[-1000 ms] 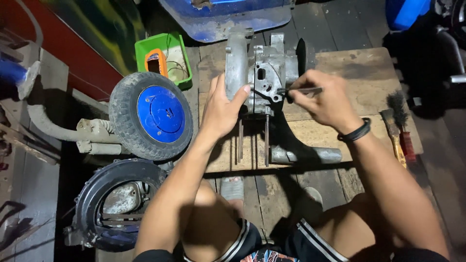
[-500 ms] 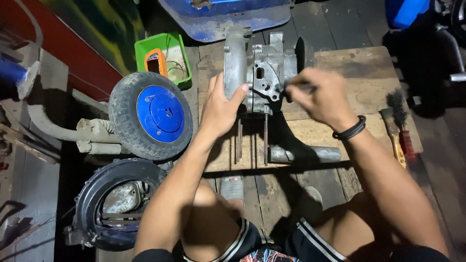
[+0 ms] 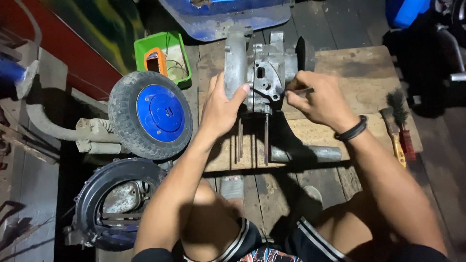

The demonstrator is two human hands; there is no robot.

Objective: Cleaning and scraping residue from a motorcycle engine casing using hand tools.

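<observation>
Head view shows the grey metal engine case sitting on a wooden board, and it looks heavy, rigid and probably greasy, so the thick left flank seems the safest hold. The left hand is pressed against that side, fingers spread; the right hand pinches a thin metal tool closed at the case. A blue-hubbed wheel lies to the left, and brushes to the right.

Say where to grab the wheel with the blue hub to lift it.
Grip the wheel by its black tyre, likely from the near right edge. It lies flat with that rim exposed, while the grey pipe crowds its left side. Both hands are busy on the engine block.
</observation>
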